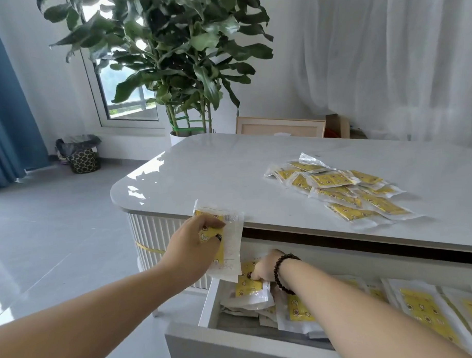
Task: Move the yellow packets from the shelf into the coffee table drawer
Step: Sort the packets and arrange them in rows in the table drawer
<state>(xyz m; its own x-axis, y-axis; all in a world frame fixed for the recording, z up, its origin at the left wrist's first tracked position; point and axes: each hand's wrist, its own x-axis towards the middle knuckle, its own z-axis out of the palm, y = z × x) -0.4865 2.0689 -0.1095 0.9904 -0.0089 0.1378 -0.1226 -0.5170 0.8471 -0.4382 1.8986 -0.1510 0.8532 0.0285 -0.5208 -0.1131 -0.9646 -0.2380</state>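
Note:
My left hand (197, 239) grips a yellow packet (230, 248) with clear edges, held upright above the left end of the open drawer (210, 305). My right hand (264, 266), with a dark bead bracelet on the wrist, reaches into the drawer and pinches another yellow packet (248, 285) lying on the packets inside. Several more yellow packets (421, 309) line the drawer to the right. A loose pile of yellow packets (342, 188) lies on the white coffee table top (216, 174).
A tall potted plant (183, 73) stands behind the table's far left corner, beside a window. A lined waste bin (81, 154) sits on the grey floor at left. A wooden frame (280, 127) leans behind the table by white curtains.

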